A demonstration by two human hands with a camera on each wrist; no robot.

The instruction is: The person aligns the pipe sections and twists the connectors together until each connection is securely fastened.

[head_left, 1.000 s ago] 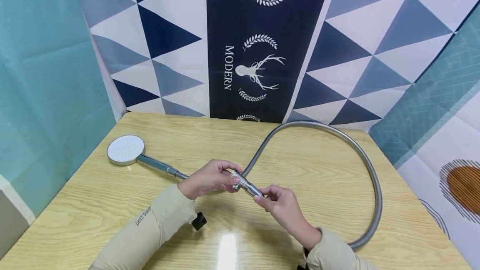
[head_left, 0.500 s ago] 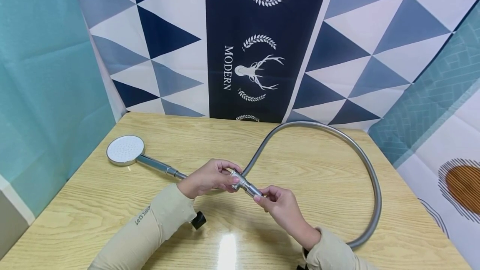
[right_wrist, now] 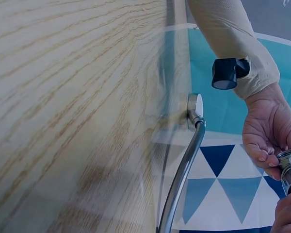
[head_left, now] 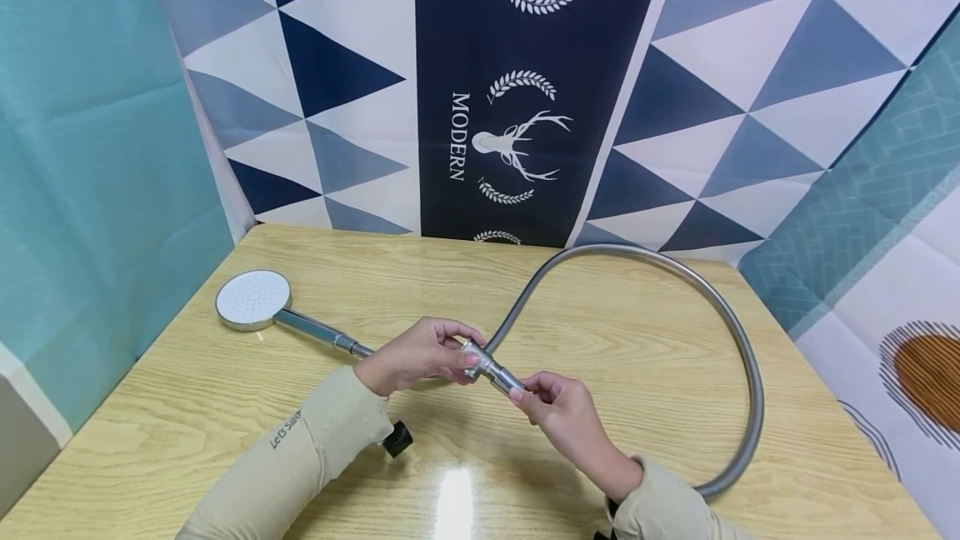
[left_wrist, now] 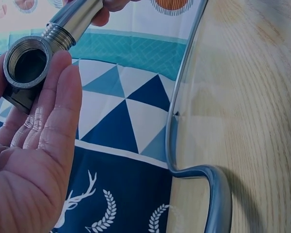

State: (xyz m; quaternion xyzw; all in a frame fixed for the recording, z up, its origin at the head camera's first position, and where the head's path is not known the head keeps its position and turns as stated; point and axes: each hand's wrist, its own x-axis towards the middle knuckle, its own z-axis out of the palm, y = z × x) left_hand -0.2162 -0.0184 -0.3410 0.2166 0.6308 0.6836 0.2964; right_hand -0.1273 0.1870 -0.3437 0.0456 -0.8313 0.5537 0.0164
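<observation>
Over the middle of the table, my left hand (head_left: 420, 357) pinches a silver T-shaped pipe fitting (head_left: 477, 359) between thumb and fingers. The left wrist view shows an internally threaded round mouth on the fitting, plus an outer-threaded stub (left_wrist: 59, 37). A smooth silver tubular connector (left_wrist: 80, 20) sits over that stub, some thread showing. My right hand (head_left: 558, 407) pinches the connector's other end with thumb and fingertips. Behind the left hand lies a grey shower hose (head_left: 738, 315), partly hidden by it. A hand shower (head_left: 252, 300) with a white face lies at the left, its handle joined to the hose.
The hose loops wide over the right side of the wood-grain table (head_left: 360, 473) and passes behind the right sleeve (head_left: 667, 498). A black wrist camera (head_left: 397, 440) shows at the left sleeve (head_left: 300, 448). Patterned cloth (head_left: 495, 48) hangs behind the table.
</observation>
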